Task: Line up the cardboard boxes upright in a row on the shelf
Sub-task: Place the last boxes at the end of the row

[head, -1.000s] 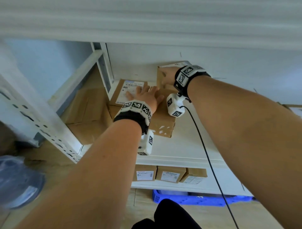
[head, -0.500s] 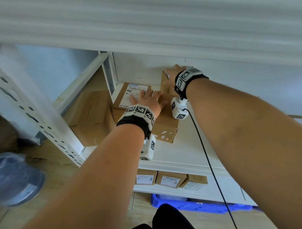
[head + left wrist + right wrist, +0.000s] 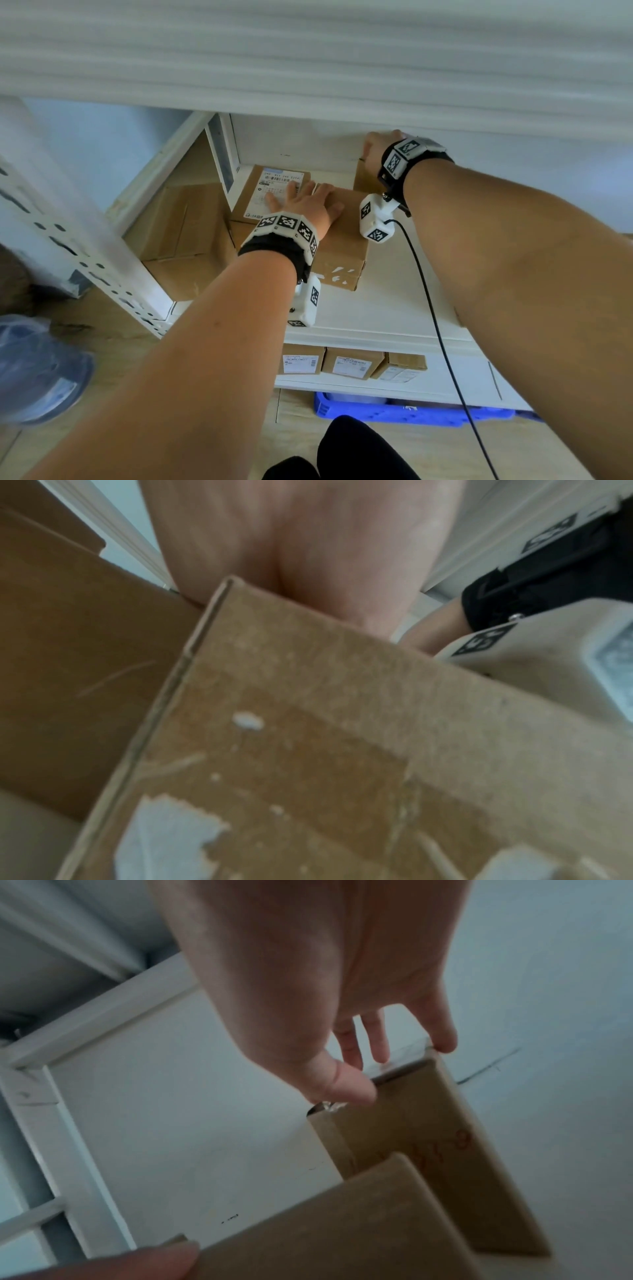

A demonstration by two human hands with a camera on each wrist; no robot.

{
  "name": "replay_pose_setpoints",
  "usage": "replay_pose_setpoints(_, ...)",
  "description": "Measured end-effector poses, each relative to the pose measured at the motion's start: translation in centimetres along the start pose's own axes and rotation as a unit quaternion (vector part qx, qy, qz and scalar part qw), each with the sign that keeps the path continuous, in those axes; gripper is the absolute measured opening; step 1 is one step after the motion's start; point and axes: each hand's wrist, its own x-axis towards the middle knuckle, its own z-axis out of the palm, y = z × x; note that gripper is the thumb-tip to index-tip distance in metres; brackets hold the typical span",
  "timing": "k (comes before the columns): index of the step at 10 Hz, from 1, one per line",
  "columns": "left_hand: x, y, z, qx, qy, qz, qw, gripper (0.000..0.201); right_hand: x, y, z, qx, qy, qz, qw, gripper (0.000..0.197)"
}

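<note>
Two cardboard boxes lie flat on the white shelf (image 3: 394, 308): one with a white shipping label (image 3: 274, 192) and one with torn white patches (image 3: 342, 260), which fills the left wrist view (image 3: 342, 723). My left hand (image 3: 308, 209) rests flat across both with straight fingers. Behind them a third box (image 3: 364, 180) stands upright near the back wall. My right hand (image 3: 375, 147) pinches its top. In the right wrist view the thumb (image 3: 352, 1091) sits on the front top edge of this upright box (image 3: 428, 1150), and the fingers reach over its top.
The shelf above (image 3: 308, 68) hangs low over the hands. A perforated white post (image 3: 85, 240) and a large cardboard box (image 3: 181, 233) stand to the left. Three small labelled boxes (image 3: 352, 365) stand on the lower shelf, above a blue crate (image 3: 411, 411).
My right hand has moved deeper toward the back wall with the upright box, whose top is now hidden under it. The left hand has stayed flat on the lying boxes.
</note>
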Motion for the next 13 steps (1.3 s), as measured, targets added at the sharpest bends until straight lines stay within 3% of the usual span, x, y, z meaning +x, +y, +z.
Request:
replay_pose_setpoints(3,-0.3,1.1,-0.5,0.017,0.013,0.017,1.0,0.04,0.1,1.5,0.8,0.047,0.025,0.084,0.995,0.058)
replay_pose_setpoints(5,-0.5,1.1,0.1,0.038,0.02,0.016,0.999,0.044,0.0,1.2,1.2,-0.004,0.03,0.139,0.99,0.068)
replay_pose_setpoints(7,-1.7,1.8,-0.2,0.038,0.005,0.016,0.999,0.046,-1.6,1.9,1.0,0.01,0.017,0.164,0.986,0.059)
replay_pose_setpoints(8,-2.8,2.4,-0.9,0.041,-0.003,0.021,0.999,0.053,-3.2,1.7,0.7,-0.003,0.0,0.163,0.987,0.053)
replay_pose_setpoints(10,-5.7,2.9,-2.4,0.019,-0.008,0.024,1.0,0.068,-8.1,0.7,0.6,0.038,-0.003,0.158,0.987,0.063)
replay_pose_setpoints(12,-8.9,1.7,-3.0,-0.051,0.034,0.056,0.997,0.048,-14.2,-0.5,1.1,0.039,0.007,0.15,0.988,0.064)
replay_pose_setpoints(13,-10.3,1.7,-2.8,-0.087,0.024,0.046,0.995,0.051,-17.4,-0.6,1.3,0.035,0.014,0.148,0.988,0.06)
